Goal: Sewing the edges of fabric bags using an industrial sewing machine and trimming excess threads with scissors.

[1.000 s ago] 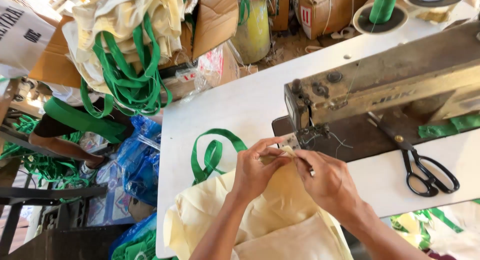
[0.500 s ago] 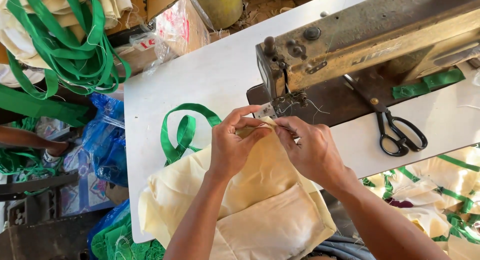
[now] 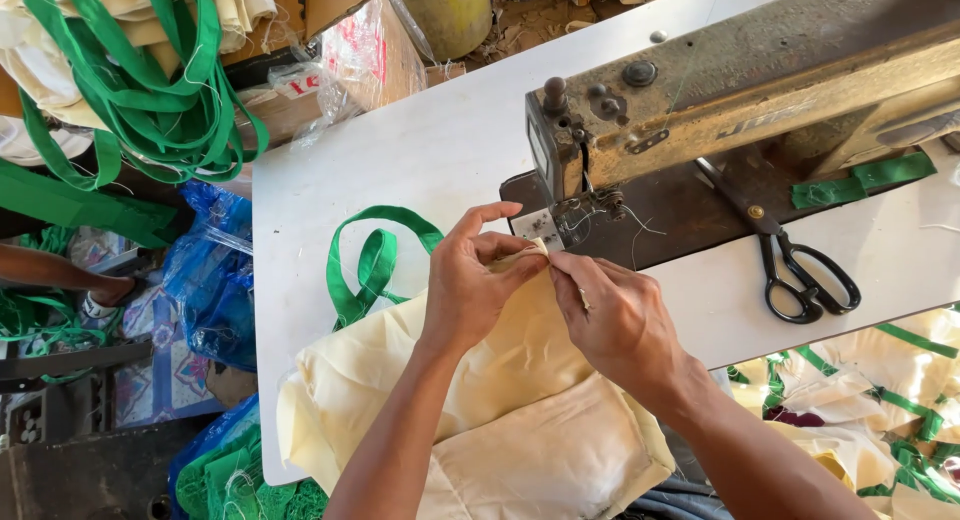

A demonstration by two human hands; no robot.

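Both hands meet at the top edge of a cream fabric bag (image 3: 480, 380), just in front of the needle area of an old sewing machine (image 3: 720, 110). The left hand (image 3: 470, 290) pinches the folded corner of the fabric between thumb and forefinger, the other fingers curled behind it; the right hand (image 3: 610, 320) closes on the same fold from the other side, fingertips touching the left's. The rest of the bag hangs from the hands toward the body, over the near edge of the white table (image 3: 400, 150), and a green strap handle (image 3: 375, 265) loops out just left of the left hand. Black scissors (image 3: 800, 270) lie well to the right of the right hand, on the machine bed's edge. To do this step well, I judge the fold should be kept flat and tight between both pinches, with the edges aligned, and the fingertips held short of the needle, which sits just beyond them. The slack cloth below should lie free so it does not drag the corner askew.
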